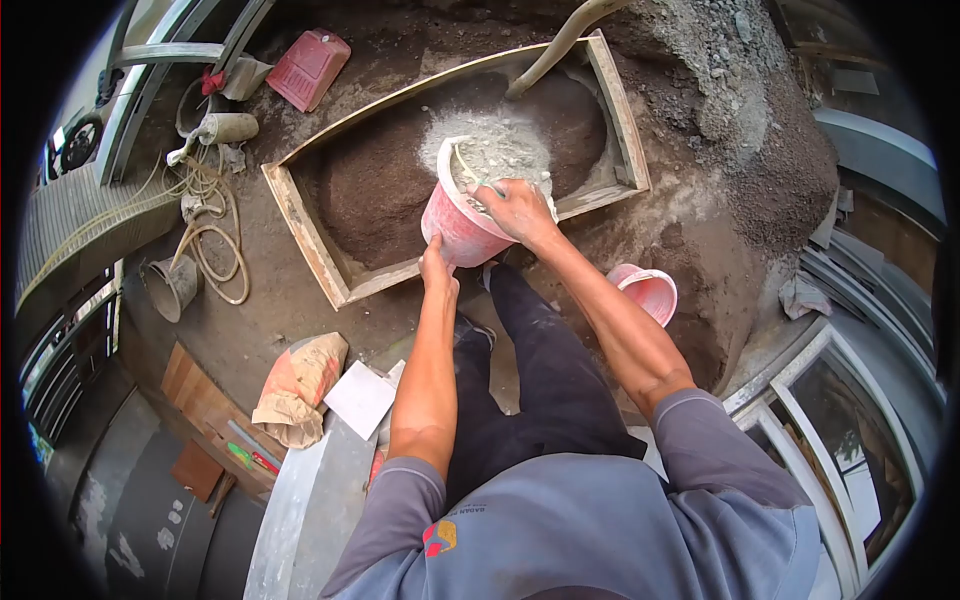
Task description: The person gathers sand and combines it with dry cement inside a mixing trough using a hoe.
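Note:
A pink bucket (462,228) is tilted over the near edge of a wooden frame (318,262), its mouth facing away from me. My left hand (437,268) grips the bucket's lower side. My right hand (518,212) is closed at the bucket's rim; its fingertips are partly hidden inside the mouth. Grey powder (500,145) lies in a heap beyond the bucket, on top of dark sand (370,200) inside the frame. A long curved handle (560,48) leans into the sand at the frame's far side.
A second pink bucket (650,292) lies right of my legs. A paper sack (302,385) and a white tile (361,399) are at the lower left. Further left are a hose (235,235) and a grey bucket (170,287). Gravel (750,110) is piled at the right.

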`<state>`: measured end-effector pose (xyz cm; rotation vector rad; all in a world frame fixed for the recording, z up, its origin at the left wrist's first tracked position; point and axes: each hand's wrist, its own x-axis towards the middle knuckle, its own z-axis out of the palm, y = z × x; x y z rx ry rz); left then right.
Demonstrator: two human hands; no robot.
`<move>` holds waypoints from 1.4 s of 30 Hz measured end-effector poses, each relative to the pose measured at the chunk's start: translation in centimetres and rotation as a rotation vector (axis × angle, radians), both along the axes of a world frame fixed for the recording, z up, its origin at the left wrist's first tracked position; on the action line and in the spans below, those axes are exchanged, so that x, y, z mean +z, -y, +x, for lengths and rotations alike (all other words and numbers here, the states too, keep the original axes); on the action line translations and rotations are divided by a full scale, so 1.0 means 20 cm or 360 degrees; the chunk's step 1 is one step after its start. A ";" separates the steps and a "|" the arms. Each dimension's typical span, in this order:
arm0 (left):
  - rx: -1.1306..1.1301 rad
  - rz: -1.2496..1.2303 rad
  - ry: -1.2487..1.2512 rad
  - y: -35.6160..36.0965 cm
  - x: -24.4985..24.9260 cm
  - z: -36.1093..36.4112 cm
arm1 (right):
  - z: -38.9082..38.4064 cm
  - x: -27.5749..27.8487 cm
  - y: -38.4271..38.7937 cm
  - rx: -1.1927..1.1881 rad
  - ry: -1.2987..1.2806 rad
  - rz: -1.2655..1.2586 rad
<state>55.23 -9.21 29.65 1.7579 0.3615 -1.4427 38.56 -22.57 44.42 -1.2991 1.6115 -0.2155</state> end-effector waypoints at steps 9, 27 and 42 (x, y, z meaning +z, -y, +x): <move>-0.0186 -0.0144 -0.0159 0.13 -0.05 -0.16 | -0.18 -0.01 0.08 -0.0153 -0.0082 -0.0089; 0.0069 -0.0087 -0.0134 -0.10 0.06 -0.11 | 0.04 0.09 0.02 0.0122 -0.0006 -0.0052; 0.0571 0.0122 -0.0014 -0.50 0.22 0.31 | 0.72 -0.01 -0.28 0.0533 0.0028 -0.0132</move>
